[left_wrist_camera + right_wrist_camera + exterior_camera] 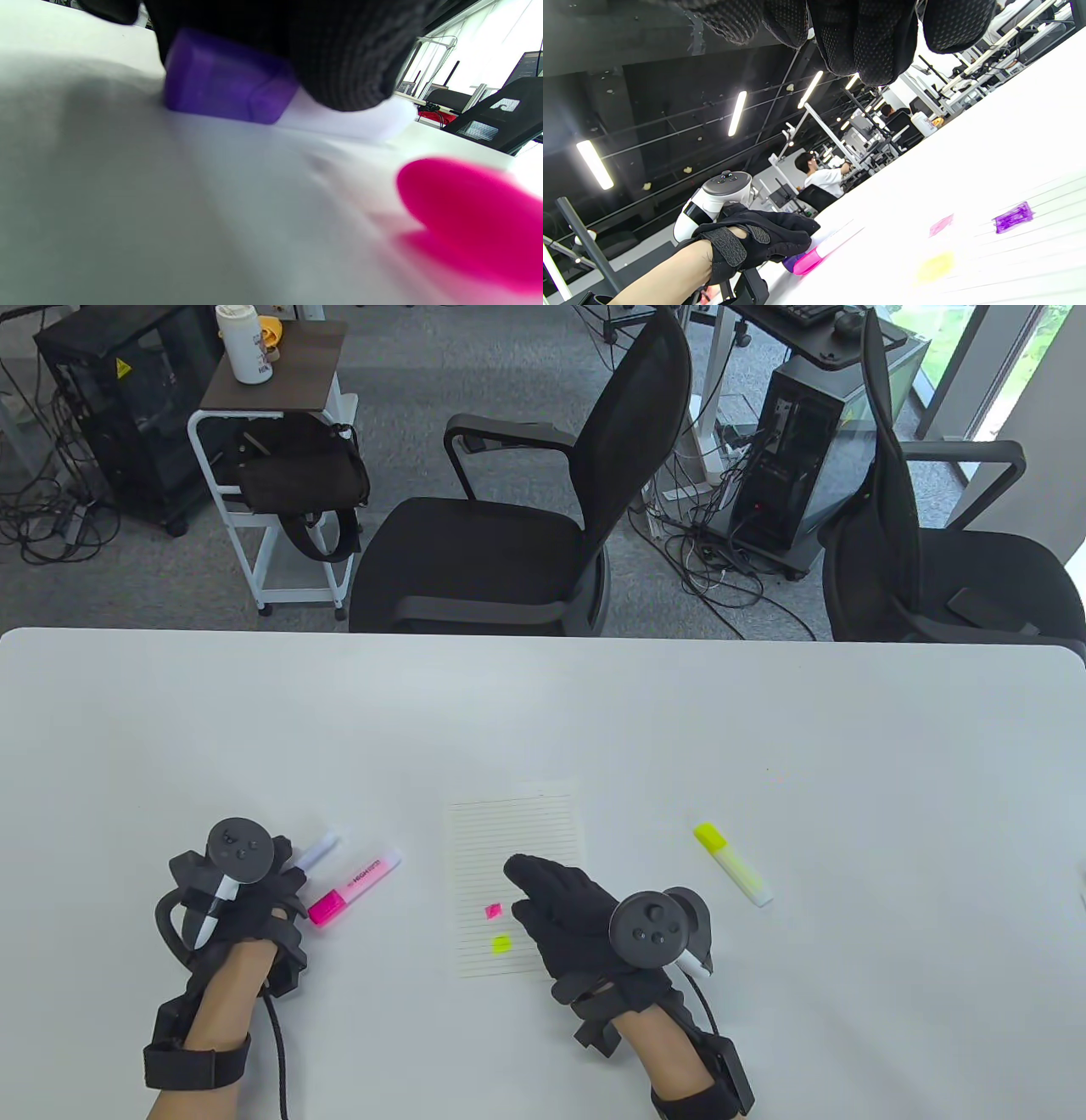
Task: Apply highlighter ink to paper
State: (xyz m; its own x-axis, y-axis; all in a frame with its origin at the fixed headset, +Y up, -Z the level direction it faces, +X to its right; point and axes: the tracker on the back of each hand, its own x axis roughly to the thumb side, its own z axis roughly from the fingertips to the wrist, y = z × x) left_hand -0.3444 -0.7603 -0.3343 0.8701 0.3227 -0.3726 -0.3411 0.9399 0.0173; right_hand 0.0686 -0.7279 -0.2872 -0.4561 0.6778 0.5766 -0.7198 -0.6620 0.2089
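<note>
A lined paper sheet (516,831) lies at the table's middle, bearing a pink mark (493,910) and a yellow mark (501,942). The right wrist view also shows a purple mark (1014,217) on it. My right hand (543,891) rests flat on the sheet's lower right, fingers straight. My left hand (284,874), far left of the sheet, holds a purple highlighter (229,84) that lies on the table, its white end (321,848) sticking out past the glove. A pink highlighter (352,886) lies capped just right of that hand.
A yellow highlighter (732,864) lies capped on the table right of the paper. Two black office chairs (509,551) stand beyond the table's far edge (543,636). The white tabletop (764,729) stretches wide behind the sheet.
</note>
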